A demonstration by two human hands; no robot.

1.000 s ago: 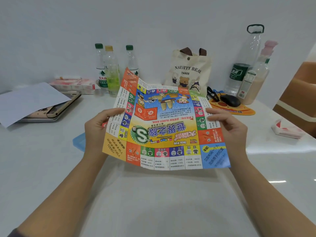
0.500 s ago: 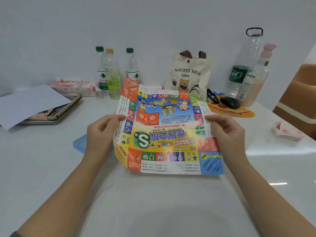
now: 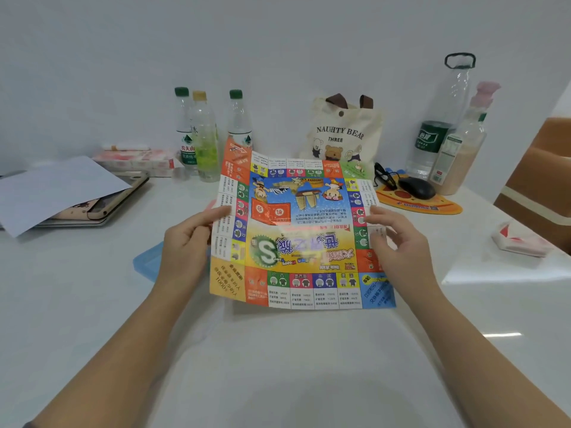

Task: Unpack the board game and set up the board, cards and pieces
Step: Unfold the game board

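Left hand (image 3: 185,245) and right hand (image 3: 404,251) fingers pinch the creased multicoloured paper game board (image 3: 296,236) by its side edges; risk: the folds probably keep it from lying flat on the white desk (image 3: 278,366).

The paper board (image 3: 296,242) is fully unfolded but still creased. It's colourful, print facing up and upside down to the camera, and held by its side edges with the far edge tilted up. A blue tray (image 3: 148,262), maybe the game's box, pokes out behind its left side.

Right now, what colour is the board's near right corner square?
Blue; that corner square of the board shows in the head view.
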